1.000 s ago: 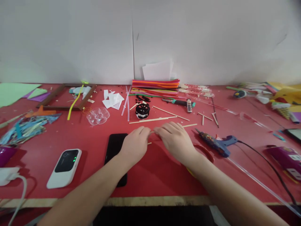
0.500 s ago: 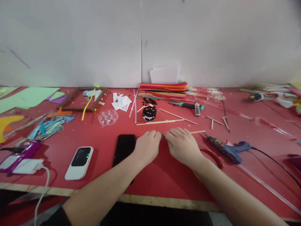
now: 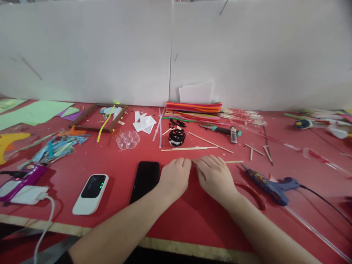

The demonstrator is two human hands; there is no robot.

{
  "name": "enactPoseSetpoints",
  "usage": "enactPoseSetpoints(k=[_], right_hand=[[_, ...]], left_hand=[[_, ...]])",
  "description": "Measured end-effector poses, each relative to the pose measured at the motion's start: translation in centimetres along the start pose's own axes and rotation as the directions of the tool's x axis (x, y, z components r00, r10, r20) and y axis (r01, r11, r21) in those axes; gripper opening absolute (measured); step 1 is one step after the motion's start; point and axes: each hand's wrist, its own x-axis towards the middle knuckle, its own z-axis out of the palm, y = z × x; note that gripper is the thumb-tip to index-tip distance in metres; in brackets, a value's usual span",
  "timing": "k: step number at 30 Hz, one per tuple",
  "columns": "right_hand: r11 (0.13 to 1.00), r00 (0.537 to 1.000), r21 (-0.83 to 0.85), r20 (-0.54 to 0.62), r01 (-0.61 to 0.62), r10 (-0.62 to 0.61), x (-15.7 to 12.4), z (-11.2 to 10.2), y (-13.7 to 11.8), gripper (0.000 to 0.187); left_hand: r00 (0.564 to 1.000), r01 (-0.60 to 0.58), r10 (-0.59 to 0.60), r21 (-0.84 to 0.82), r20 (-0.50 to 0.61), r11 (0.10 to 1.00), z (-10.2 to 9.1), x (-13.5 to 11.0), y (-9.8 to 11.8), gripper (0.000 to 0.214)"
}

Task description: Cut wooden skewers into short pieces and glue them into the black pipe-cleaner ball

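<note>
My left hand (image 3: pixel 174 178) and my right hand (image 3: pixel 216 175) rest knuckles-up on the red table (image 3: pixel 192 216), their curled fingertips meeting in the middle. They pinch a thin wooden stick (image 3: pixel 234 161) whose free end pokes out to the right of my right hand; the grip itself is hidden under the fingers. A black phone (image 3: pixel 145 178) lies just left of my left hand. A red ring (image 3: pixel 253 195) sits beside my right wrist.
A blue glue gun (image 3: pixel 272 184) with its cable lies to the right. Behind the hands are a small black wheel (image 3: pixel 176 137), long wooden sticks (image 3: pixel 189 148), stacked coloured sheets (image 3: pixel 194 108) and a knife (image 3: pixel 222 130). At the left are a white device (image 3: pixel 90 189), a brown frame (image 3: pixel 96 117) and blue paper shreds (image 3: pixel 57 145).
The view has tilted up and swung left, so the table sits lower in frame. Both hands stay together on the table, their fingers drawn closer over the stick.
</note>
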Motion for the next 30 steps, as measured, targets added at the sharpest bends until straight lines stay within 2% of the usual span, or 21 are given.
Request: enactPoseSetpoints(k=[6,11,19,30], right_hand=[[0.999,1.000,0.031,-0.007,-0.014,0.015,-0.2,0.1,-0.2,0.022],[0.997,1.000,0.077,-0.018,0.027,-0.026,-0.4,0.2,0.0,0.025],[0.999,1.000,0.046,-0.012,0.018,-0.017,-0.5,0.3,-0.6,0.026],[0.998,0.996,0.062,-0.085,0.013,-0.007,-0.5,-0.3,-1.3,0.026]], left_hand=[[0.999,-0.012,0.013,0.009,-0.043,1.000,-0.1,-0.3,0.0,0.023],[0.999,-0.041,0.041,0.006,-0.029,0.999,0.5,-0.4,0.2,0.023],[0.996,-0.048,0.044,-0.055,-0.077,0.997,0.7,-0.9,-0.3,0.022],[0.988,-0.091,0.072,-0.141,-0.135,0.986,0.7,-0.9,-0.7,0.022]])
